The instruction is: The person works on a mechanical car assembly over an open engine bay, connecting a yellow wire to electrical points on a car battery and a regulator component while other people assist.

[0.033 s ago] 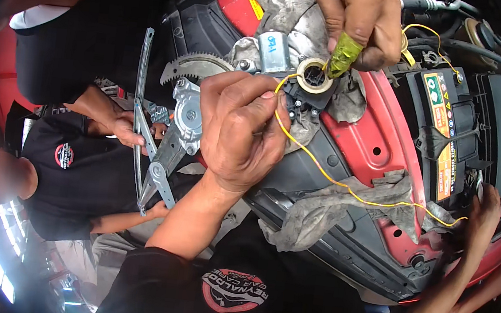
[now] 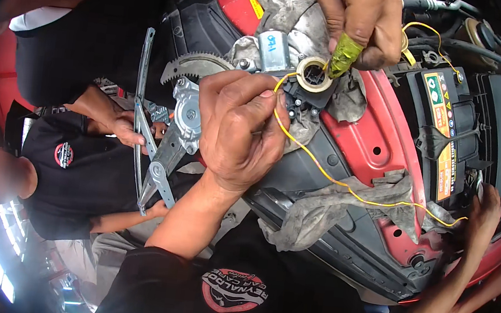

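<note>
One thin yellow wire runs from a round socket on the silver motor, over the car's front edge, toward the battery. Looks light and floppy, maybe a bit slippery if greasy, so pinching it close to the tip seems best. The person's left hand does that, thumb and fingers nipping it beside the socket. The right hand is curled near the wire's far end by the battery; can't tell what it's gripping. Count: one motor, one socket, one battery, a second yellow stretch of wire up top, at least two grey rags, one co-worker's hand with a yellow-green wrapped digit at the socket, and one toothed metal linkage off left.
</note>
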`<state>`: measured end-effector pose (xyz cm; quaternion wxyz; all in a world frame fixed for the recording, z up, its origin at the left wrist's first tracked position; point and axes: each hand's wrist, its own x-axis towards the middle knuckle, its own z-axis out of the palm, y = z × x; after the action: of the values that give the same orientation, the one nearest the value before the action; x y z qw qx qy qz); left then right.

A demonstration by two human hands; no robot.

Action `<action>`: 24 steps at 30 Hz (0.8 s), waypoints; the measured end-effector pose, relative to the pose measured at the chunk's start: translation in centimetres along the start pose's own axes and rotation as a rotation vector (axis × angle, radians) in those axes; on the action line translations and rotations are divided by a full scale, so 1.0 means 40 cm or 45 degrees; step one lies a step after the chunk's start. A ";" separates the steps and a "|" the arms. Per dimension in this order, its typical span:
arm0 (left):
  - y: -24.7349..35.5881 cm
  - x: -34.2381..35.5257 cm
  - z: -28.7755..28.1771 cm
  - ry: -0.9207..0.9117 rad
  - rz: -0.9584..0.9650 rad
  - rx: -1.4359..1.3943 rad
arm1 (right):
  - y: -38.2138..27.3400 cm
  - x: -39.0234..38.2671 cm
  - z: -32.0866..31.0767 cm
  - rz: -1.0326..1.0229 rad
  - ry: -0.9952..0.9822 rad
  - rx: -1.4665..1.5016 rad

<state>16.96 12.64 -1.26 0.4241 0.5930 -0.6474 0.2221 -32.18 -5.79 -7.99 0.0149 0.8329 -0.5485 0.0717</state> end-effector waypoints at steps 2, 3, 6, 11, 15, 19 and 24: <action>-0.003 -0.008 -0.001 0.033 -0.014 0.014 | -0.014 0.003 -0.013 -0.002 -0.011 0.020; -0.004 -0.008 -0.002 0.033 -0.019 0.009 | -0.022 0.006 -0.024 0.033 -0.029 0.030; -0.003 -0.005 -0.008 0.021 0.000 0.028 | -0.019 0.009 -0.026 0.083 -0.059 0.090; -0.015 -0.020 0.023 0.137 0.037 -0.054 | 0.012 0.016 -0.018 0.084 -0.173 0.081; -0.027 -0.022 0.055 0.248 0.068 -0.095 | 0.029 0.029 -0.012 -0.040 -0.069 0.024; -0.027 -0.019 0.060 0.251 0.070 -0.112 | -0.004 0.035 -0.009 -0.021 -0.051 0.076; -0.037 -0.017 0.044 0.237 0.080 -0.094 | -0.035 0.045 -0.024 -0.032 -0.040 0.109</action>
<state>17.82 11.35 -3.11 0.4967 0.5332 -0.6313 0.2655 -30.30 -6.77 -6.70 -0.0287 0.8407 -0.5345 0.0818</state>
